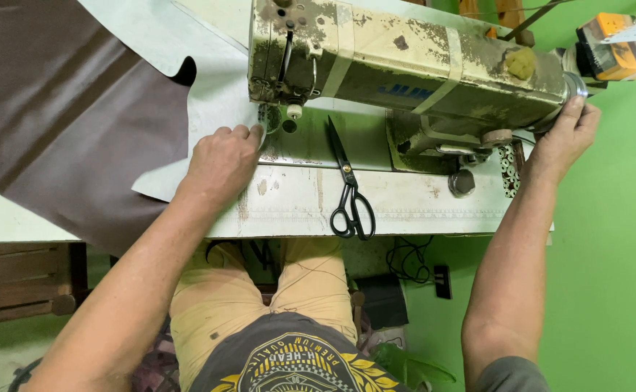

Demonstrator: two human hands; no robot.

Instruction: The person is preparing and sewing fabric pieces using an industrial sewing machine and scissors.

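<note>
At the needle end of a worn, cream-coloured sewing machine (405,62), a sheet of brown material (64,116) lies spread across the table (405,203), its pale underside (216,94) turned up where it runs beneath the presser foot (268,120); the left hand (220,160) rests flat on that pale flap just beside the foot, fingers curled together and pressing down rather than pinching; the right hand (565,134) reaches to the far end of the machine, fingers closed around the handwheel (576,86). The sheet looks like supple faux leather, soft enough to drape off the table's left edge yet with some body; its face appears smooth and likely to slide, so a flat palm near the needle, or a grip along the free edge, seems the surest hold; it is probably light for its spread. One pair of black scissors (348,185) lies shut on the table between the two hands, blades pointing toward the machine; one large bolt head (462,181) sits by the machine's base; one yellow-and-black device (616,47) sits at the top right, behind the handwheel. One sheet, one machine, two hands, all the wearer's own; the person's tan trousers (260,297) show below the table edge.
</note>
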